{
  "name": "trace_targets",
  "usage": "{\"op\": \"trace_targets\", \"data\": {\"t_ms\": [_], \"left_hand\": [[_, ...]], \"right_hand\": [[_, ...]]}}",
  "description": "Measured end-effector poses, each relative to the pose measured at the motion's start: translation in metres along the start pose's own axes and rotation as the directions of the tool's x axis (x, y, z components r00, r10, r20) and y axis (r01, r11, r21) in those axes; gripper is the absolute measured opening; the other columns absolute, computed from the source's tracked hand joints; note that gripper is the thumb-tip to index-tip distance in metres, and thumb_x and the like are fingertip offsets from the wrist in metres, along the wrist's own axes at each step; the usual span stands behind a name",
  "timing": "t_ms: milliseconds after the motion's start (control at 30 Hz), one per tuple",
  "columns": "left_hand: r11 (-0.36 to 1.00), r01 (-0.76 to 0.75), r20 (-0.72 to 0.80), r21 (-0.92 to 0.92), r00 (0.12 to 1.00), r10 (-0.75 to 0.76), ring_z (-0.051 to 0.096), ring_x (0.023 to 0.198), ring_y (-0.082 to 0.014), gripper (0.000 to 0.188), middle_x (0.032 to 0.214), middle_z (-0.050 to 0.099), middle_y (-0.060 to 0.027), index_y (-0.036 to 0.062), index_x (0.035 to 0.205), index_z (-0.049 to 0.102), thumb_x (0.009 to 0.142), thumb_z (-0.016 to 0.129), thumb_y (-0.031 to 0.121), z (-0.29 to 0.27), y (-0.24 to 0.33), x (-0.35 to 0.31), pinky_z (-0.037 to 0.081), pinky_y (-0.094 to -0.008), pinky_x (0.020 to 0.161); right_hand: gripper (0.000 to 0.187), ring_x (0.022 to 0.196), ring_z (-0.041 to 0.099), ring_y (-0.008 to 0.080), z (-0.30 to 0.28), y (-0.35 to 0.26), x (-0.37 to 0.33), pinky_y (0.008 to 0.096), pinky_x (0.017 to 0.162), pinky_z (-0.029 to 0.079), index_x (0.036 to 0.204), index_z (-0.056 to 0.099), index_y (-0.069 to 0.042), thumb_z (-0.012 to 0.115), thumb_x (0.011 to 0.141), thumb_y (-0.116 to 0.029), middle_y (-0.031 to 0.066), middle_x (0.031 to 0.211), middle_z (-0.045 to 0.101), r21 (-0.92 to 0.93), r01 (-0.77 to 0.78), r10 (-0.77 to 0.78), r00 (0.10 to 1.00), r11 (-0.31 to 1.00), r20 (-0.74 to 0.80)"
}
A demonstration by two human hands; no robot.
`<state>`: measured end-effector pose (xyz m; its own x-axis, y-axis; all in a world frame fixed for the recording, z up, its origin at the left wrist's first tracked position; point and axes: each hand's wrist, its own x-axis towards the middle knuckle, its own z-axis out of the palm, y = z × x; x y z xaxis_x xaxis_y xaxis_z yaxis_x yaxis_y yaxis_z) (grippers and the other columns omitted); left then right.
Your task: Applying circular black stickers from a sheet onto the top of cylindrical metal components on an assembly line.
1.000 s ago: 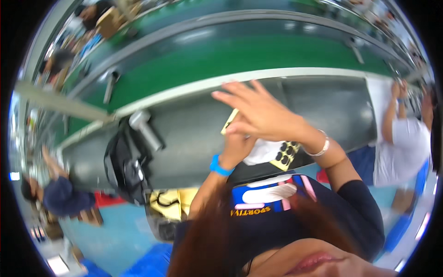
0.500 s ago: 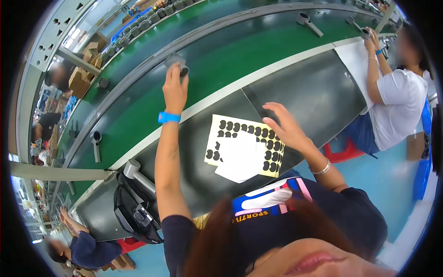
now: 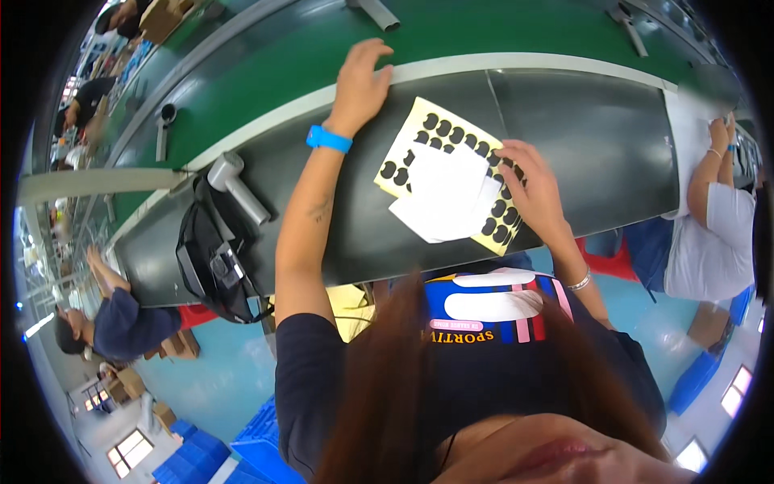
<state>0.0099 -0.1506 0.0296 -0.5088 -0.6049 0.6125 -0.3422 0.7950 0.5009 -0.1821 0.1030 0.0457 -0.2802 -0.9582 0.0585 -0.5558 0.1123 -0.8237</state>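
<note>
My left hand is raised at the belt-side edge of the dark worktop, fingers loosely spread with nothing in them. A blue band circles that wrist. My right hand lies open over the right edge of a yellowish sticker sheet, fingers touching it. The sheet carries rows of black rounded stickers. Several white paper pieces lie on top and cover its middle. A grey hair-dryer-shaped housing rests on the worktop to the left, next to a black bag.
A green conveyor belt runs beyond the worktop's pale edge. On it lie grey handled housings, one at the left. Co-workers sit at the far right and far left. A pale post crosses at left.
My left hand has let go of the grey part it held over the belt and come back toward the worktop. My right hand has come down onto the sheet. The view has shifted.
</note>
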Motion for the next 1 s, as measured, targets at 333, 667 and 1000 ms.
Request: {"op": "trace_targets", "data": {"t_ms": [333,667,1000], "left_hand": [[0.922,0.319,0.201,-0.222,0.94,-0.277,0.062,0.097,-0.0267,0.016,0.117,0.062,-0.0114,0.0048,0.099,0.067,0.088,0.056,0.003,-0.029,0.04,-0.089,0.05,-0.0319,0.08],[0.96,0.155,0.177,-0.232,0.978,-0.115,0.051,0.12,-0.0299,0.021,0.119,0.062,-0.0078,0.008,0.102,0.067,0.084,0.06,0.003,-0.031,0.029,-0.108,0.045,-0.0397,0.095],[0.949,0.161,0.19,-0.27,0.975,-0.111,0.05,0.121,-0.0305,0.018,0.12,0.061,-0.0072,0.0095,0.098,0.071,0.083,0.063,0.007,-0.028,0.025,-0.106,0.044,-0.039,0.096]], "right_hand": [[0.018,0.114,0.051,0.0304,0.036,-0.009,0.016,0.0429,0.098,0.034,0.09,0.06,-0.006,0.069,0.074,-0.005,0.0103,0.119,0.056,-0.355,0.402,-0.361,0.916,0.844,0.177],[0.021,0.095,0.062,0.0271,0.049,-0.057,0.023,0.0335,0.08,0.049,0.103,0.062,-0.004,0.062,0.082,-0.001,0.0126,0.106,0.062,-0.127,0.33,-0.322,0.943,0.935,0.078],[0.016,0.081,0.057,0.0268,0.127,-0.049,0.032,0.0362,0.072,0.046,0.089,0.059,-0.003,0.069,0.078,-0.007,0.0105,0.086,0.056,-0.237,0.354,-0.357,0.934,0.905,0.034]]}}
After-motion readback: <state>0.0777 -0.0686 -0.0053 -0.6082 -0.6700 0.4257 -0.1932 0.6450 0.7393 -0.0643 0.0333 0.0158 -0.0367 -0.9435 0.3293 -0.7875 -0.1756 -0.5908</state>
